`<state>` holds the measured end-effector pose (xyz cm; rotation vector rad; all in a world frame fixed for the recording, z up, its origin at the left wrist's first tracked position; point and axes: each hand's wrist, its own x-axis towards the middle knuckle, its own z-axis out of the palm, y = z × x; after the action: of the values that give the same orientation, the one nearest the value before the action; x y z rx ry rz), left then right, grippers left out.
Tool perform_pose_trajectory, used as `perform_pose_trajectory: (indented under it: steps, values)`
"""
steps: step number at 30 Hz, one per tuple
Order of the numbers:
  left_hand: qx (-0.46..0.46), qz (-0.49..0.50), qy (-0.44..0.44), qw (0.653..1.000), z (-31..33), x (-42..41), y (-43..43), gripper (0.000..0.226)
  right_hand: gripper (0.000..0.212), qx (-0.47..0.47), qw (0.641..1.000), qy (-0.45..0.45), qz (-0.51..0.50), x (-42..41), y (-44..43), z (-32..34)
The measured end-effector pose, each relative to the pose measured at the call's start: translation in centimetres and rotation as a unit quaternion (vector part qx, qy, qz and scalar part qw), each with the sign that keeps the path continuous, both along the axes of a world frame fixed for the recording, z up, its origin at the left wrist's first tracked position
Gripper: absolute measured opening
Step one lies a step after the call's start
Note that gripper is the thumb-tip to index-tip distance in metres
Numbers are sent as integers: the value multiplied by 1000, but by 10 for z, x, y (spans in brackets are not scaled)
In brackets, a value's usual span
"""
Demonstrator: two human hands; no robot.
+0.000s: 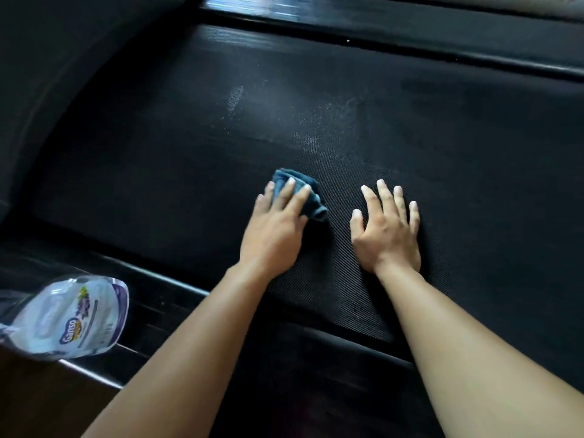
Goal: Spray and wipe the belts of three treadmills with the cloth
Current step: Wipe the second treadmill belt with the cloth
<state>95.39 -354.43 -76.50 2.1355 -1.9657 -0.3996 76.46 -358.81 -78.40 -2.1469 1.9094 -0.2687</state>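
Observation:
A black textured treadmill belt (189, 153) fills most of the head view. A bunched blue cloth (311, 197) lies on it near the middle, and my left hand (275, 229) presses down on the cloth with straight fingers. My right hand (387, 230) rests flat on the bare belt just to the right of the cloth, fingers spread. Pale wet spray marks (316, 134) show on the belt beyond the cloth. A clear spray bottle (69, 317) with a purple label stands on the near side rail at the lower left.
A glossy black side rail (410, 45) runs along the belt's far edge, and another side rail (164, 279) runs along the near edge. A curved dark housing (47, 74) closes off the left end. Brown wooden floor (47, 396) shows at the bottom left.

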Motion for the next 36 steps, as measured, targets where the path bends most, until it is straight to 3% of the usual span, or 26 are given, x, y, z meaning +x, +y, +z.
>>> perform_pose_trajectory:
  steps: [3, 8, 13, 19, 25, 31, 36]
  values:
    - [13, -40, 3, 999, 1, -1, 45, 56, 60, -5, 1000, -29, 5, -4, 0, 0]
    - [39, 79, 7, 996, 6, 36, 59, 55, 46, 1, 989, -147, 10, -21, 4, 13]
    - [33, 134, 16, 990, 9, 12, 14, 54, 53, -15, 994, -108, -26, -77, 27, 25]
    - [11, 6, -28, 1000, 6, -93, -16, 55, 60, 4, 998, 2, -68, -138, 73, 14]
    - [13, -113, -12, 993, 1, -142, 40, 54, 63, 10, 996, 42, -75, -137, 77, 3]
    - [17, -13, -28, 999, -3, -58, 62, 53, 63, -5, 996, 41, -78, -137, 76, 1]
    - [14, 105, -5, 994, 1, -31, 16, 54, 61, -6, 996, 33, -80, -136, 76, 1]
